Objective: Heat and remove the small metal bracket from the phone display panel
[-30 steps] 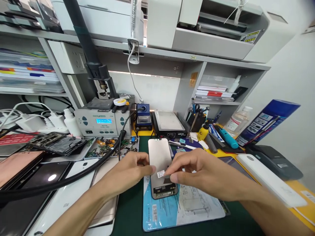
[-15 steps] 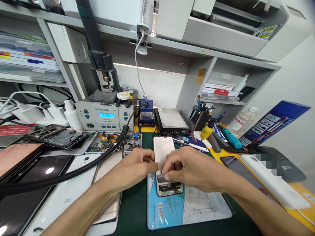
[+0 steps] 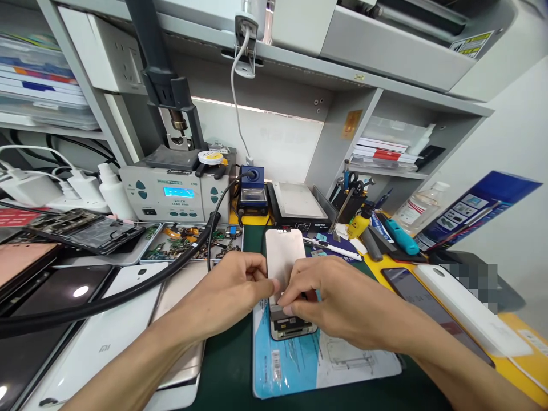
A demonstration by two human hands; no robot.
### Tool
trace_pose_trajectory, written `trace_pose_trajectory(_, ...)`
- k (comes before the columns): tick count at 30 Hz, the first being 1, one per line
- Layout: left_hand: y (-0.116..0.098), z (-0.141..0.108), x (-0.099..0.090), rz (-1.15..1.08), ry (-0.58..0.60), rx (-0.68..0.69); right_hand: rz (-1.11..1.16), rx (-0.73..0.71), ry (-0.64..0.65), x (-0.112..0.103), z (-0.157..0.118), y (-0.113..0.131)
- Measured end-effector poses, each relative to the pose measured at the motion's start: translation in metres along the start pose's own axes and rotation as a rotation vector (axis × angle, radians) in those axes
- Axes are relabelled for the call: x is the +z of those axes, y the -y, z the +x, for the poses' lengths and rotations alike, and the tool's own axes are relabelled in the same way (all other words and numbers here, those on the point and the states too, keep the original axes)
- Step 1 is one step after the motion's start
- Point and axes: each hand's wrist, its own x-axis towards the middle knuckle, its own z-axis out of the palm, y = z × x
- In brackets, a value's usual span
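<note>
A phone screen (image 3: 285,251), back side up with flex-cable parts showing at its lower end, lies on a blue and white package (image 3: 282,374) in the middle of the bench. At its left edge my left hand (image 3: 242,279) is closed, the thumb on the screen's back and the other fingers curled by the rim. My right hand (image 3: 325,291) reaches over the right side, thumb and forefinger pinched close above a grey strip (image 3: 277,313) across the lower part. Whatever sits between those fingertips is hidden.
Phones (image 3: 103,342) and a tray of small circuit boards (image 3: 184,242) lie to the left, crossed by a black hose (image 3: 171,294). Behind stand a rework station (image 3: 180,194) and a flat heating plate (image 3: 299,202). A lit phone (image 3: 432,308) lies at right.
The camera view has shifted slightly. My right fingertips have moved a little left over the lower part of the screen, and the grey strip shows less. My left hand keeps its hold.
</note>
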Motion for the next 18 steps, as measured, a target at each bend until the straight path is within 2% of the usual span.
trace_pose_trajectory(10, -0.002, -0.001, 0.001, 0.0, -0.025, -0.009, -0.093, -0.098, -0.016, 0.001, -0.009, 0.001)
trace_pose_trajectory(18, -0.005, -0.001, 0.001, -0.012, 0.01, 0.031, -0.18, -0.162, -0.002, 0.002, -0.011, -0.001)
